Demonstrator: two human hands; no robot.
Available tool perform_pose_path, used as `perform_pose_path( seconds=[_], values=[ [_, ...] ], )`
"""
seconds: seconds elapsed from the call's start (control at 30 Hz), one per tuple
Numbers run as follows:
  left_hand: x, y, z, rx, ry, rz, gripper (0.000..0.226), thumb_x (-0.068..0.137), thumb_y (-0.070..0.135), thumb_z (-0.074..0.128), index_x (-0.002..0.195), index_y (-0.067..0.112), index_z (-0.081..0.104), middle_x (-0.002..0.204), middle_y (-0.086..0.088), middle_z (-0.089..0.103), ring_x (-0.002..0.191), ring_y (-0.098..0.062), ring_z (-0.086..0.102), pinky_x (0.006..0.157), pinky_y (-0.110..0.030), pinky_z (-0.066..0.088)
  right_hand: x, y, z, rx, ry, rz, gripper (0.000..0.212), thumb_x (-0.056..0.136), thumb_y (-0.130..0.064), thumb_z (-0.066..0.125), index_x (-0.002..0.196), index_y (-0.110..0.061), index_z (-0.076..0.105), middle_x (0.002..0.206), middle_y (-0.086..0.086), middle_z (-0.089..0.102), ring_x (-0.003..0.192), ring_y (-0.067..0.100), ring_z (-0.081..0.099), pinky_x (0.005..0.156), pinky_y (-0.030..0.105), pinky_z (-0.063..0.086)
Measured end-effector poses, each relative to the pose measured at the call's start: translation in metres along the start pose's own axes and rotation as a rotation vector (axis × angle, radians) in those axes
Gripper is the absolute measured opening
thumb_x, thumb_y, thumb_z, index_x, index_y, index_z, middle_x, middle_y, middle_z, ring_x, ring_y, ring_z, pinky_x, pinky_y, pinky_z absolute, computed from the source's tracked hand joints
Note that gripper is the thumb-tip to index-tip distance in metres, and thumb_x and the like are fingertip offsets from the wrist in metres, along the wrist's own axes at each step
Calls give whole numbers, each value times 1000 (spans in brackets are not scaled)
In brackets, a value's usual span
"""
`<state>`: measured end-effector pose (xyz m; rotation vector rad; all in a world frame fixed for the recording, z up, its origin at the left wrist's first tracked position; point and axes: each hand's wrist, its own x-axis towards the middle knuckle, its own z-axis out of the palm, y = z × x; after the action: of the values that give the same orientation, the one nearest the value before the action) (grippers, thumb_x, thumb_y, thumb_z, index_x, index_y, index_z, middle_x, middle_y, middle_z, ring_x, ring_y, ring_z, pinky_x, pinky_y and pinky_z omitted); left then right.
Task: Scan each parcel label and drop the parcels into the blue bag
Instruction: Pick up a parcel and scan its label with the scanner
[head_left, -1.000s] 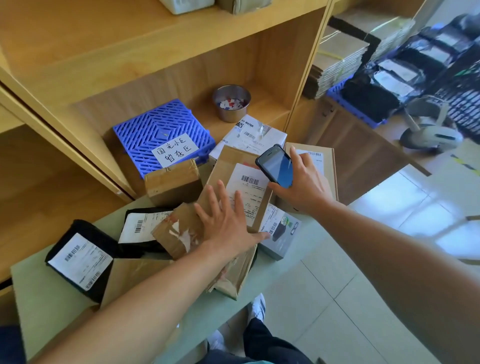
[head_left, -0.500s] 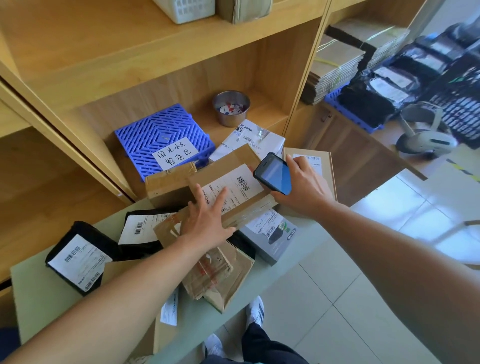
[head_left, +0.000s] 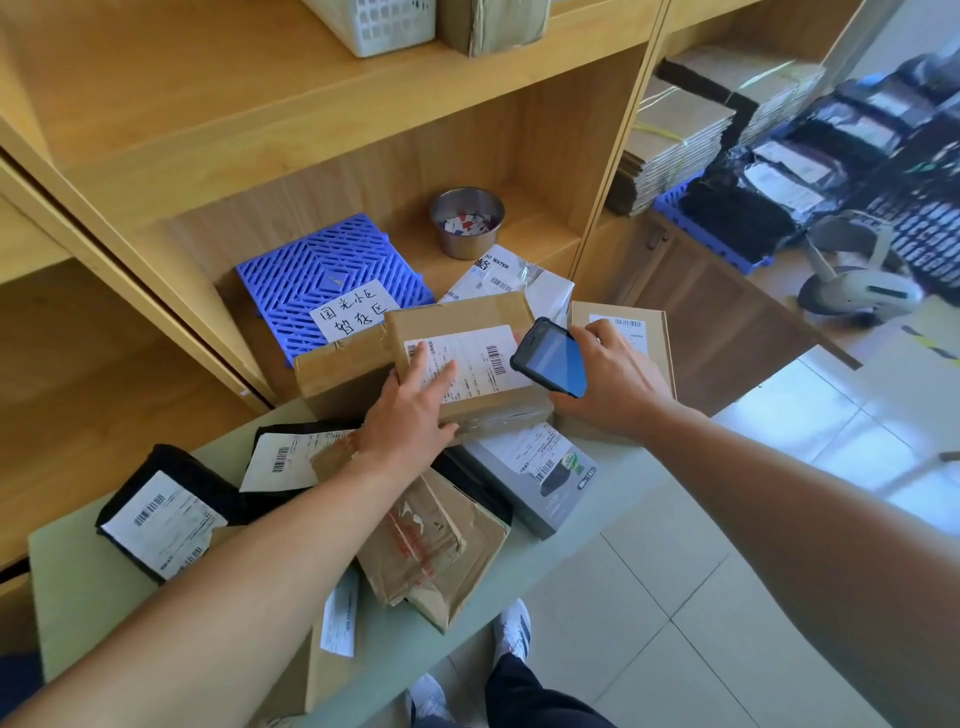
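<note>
Wooden shelving (head_left: 322, 104) across the back, pale green bench (head_left: 78, 597) below it, loaded with parcels. On the lower shelf, a blue plastic grid (head_left: 317, 270) with a handwritten note, and beside it a steel cup (head_left: 467, 221) of small scraps. At the heap's middle, a brown cardboard parcel (head_left: 462, 358), label (head_left: 467, 358) up, resting on other boxes. Left hand (head_left: 410, 415) spread flat on that parcel, fingers (head_left: 441, 374) on the label, thumb hooked under the near edge. Right hand (head_left: 613, 384) wrapped around a dark phone scanner (head_left: 550, 358), screen up, just over the label's right end. Nearer, a grey printed box (head_left: 540, 483), a crumpled brown paper mailer (head_left: 436, 551), and 2 black mailers (head_left: 161, 514) with white labels at the left. Blue bag out of view.
</note>
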<state>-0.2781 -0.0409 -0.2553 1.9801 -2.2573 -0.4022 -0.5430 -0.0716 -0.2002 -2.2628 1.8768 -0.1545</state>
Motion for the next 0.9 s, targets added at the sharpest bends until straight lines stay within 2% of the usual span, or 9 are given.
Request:
perform_pose_path(
  seconds=[0.1,0.23,0.3,0.43,0.57,0.7,0.9],
  values=[
    [7,-8,-20,70,33,37,84,87,39,76,157,33,30,169,-3,11,135,-37,40,98,-50,53,5,0,-10,-49,-45,-51,80,72,-55,73,137,-16,47,123,3,47,104,27,54,74,36,44],
    [11,-20,-53,175,77,89,85,86,38,76,157,35,29,170,-2,9,145,-38,31,104,-54,48,6,-1,-19,-111,-86,-96,84,72,-56,73,141,-17,45,128,3,48,106,27,55,75,35,42],
    [9,-26,-68,216,80,89,84,88,37,75,157,37,27,170,1,6,148,-37,27,101,-55,49,8,-4,-24,-117,-80,-104,84,71,-54,73,141,-18,45,128,2,48,106,27,55,74,35,42],
    [0,-40,-88,202,89,73,85,88,31,76,157,37,28,170,4,4,152,-36,19,100,-58,50,13,-15,-33,-113,-55,-149,86,69,-54,71,142,-18,44,127,2,48,109,27,55,79,38,45],
    [-14,-53,-95,210,105,59,85,87,31,77,157,38,30,170,5,5,151,-39,20,101,-60,50,19,-36,-40,-99,-42,-240,92,71,-58,70,148,-20,38,134,1,46,114,26,52,88,40,45],
    [-27,-67,-99,224,112,57,84,87,32,77,157,37,30,170,5,5,150,-40,21,101,-59,50,24,-54,-44,-190,-50,-335,91,68,-59,70,145,-23,37,131,0,45,110,24,51,86,41,48],
    [-43,-85,-108,231,120,41,84,88,31,76,157,37,30,170,6,3,153,-36,15,103,-55,50,27,-68,-46,-207,-61,-402,91,70,-58,73,145,-24,35,131,-1,46,112,22,51,90,40,48]
  ],
)
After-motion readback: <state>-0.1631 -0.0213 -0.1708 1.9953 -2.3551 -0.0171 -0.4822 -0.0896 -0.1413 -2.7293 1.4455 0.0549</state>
